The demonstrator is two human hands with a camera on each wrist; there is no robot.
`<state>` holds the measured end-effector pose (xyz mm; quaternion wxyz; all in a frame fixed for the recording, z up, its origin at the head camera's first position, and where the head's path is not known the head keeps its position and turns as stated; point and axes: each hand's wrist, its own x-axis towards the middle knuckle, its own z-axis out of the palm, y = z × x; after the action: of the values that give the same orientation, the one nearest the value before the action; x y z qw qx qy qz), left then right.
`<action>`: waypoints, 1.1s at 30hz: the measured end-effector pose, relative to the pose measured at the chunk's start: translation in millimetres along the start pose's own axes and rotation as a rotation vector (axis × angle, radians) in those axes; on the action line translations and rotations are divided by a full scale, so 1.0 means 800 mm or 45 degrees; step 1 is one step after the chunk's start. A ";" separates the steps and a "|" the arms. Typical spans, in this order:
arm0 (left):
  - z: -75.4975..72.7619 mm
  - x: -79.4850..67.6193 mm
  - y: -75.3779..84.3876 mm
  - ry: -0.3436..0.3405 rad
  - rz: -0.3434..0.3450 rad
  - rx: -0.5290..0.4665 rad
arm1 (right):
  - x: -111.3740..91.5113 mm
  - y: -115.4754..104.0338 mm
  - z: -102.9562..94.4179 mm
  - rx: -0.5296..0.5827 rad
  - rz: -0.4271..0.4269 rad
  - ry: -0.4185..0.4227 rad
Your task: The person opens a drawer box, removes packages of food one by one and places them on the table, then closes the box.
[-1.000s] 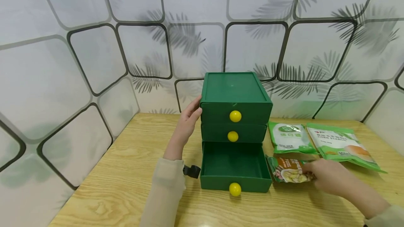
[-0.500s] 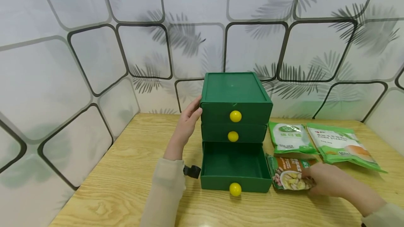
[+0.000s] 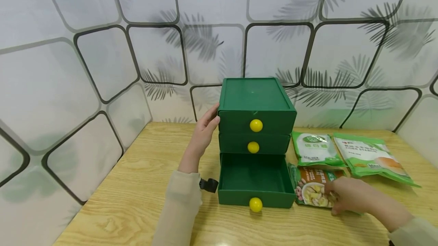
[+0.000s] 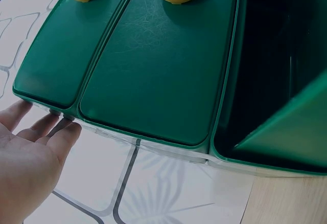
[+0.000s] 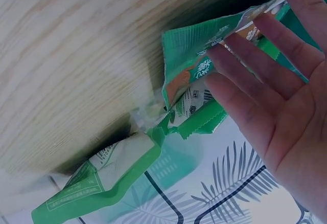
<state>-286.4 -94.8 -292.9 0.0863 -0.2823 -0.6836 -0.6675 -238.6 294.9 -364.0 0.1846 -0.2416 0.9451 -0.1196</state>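
A green three-drawer box (image 3: 257,94) with round yellow knobs stands on the table. Its bottom drawer (image 3: 256,179) is pulled out, with nothing inside; the upper two are closed. My left hand (image 3: 202,135) rests its fingertips against the box's left side, near the top, as the left wrist view (image 4: 30,157) also shows. Just right of the open drawer lies a brown and green food packet (image 3: 313,185) with a bowl pictured on it. My right hand (image 3: 356,196) lies over the packet's right end; in the right wrist view its fingers (image 5: 250,60) are fairly straight along the packet.
Behind the packet lie a white and green bag (image 3: 315,149) and a larger corn starch bag (image 3: 373,158), side by side. A patterned wall covering (image 3: 212,56) rises behind the wooden table (image 3: 137,185). A small black device (image 3: 208,185) sits at my left wrist.
The brown packet has come down flatter and slightly nearer me, showing more of its front. My right hand has shifted a little left and toward me with it. My left hand stays put.
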 end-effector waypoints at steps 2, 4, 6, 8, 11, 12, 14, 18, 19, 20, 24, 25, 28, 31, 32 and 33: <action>0.002 -0.001 0.006 -0.001 -0.001 0.015 | 0.001 0.000 0.000 0.000 0.014 -0.008; 0.003 -0.002 0.009 0.001 -0.006 0.030 | 0.001 0.000 0.000 -0.004 0.018 -0.008; 0.004 -0.002 0.010 0.002 -0.010 0.037 | 0.001 0.000 -0.001 -0.019 0.017 0.008; 0.004 -0.002 0.010 0.002 -0.011 0.040 | 0.001 0.000 -0.004 -0.025 -0.003 0.041; 0.004 -0.002 0.010 0.001 -0.016 0.043 | 0.000 -0.003 -0.010 -0.030 -0.062 0.108; 0.004 -0.002 0.009 0.000 -0.017 0.044 | 0.000 -0.006 -0.012 -0.035 -0.082 0.137; 0.004 -0.002 0.009 0.000 -0.018 0.044 | 0.001 -0.013 -0.016 -0.034 -0.122 0.187; 0.004 -0.002 0.009 -0.006 -0.010 0.038 | 0.001 -0.038 -0.021 -0.069 -0.182 0.296; 0.004 -0.002 0.010 -0.008 -0.007 0.036 | 0.001 -0.045 -0.021 -0.081 -0.203 0.320; 0.004 -0.002 0.010 -0.010 -0.004 0.033 | 0.001 -0.052 -0.021 -0.107 -0.213 0.343; 0.004 -0.002 0.010 -0.009 0.006 0.029 | 0.001 -0.080 -0.020 -0.187 -0.300 0.433; 0.004 -0.002 0.010 -0.007 0.008 0.026 | 0.002 -0.086 -0.020 -0.197 -0.325 0.452; 0.003 -0.003 0.010 -0.004 0.007 0.018 | 0.002 -0.103 -0.018 -0.204 -0.375 0.491; 0.003 -0.003 0.010 -0.003 0.002 0.010 | 0.003 -0.120 -0.015 -0.199 -0.439 0.518; 0.003 -0.003 0.010 -0.002 -0.001 0.010 | 0.003 -0.126 -0.013 -0.202 -0.458 0.527; 0.003 -0.003 0.010 -0.001 -0.004 0.009 | 0.004 -0.132 -0.011 -0.208 -0.488 0.541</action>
<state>-279.6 -93.3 -287.3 0.0858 -0.2811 -0.6865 -0.6651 -200.7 204.2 -323.6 -0.0634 -0.3993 0.9062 -0.1238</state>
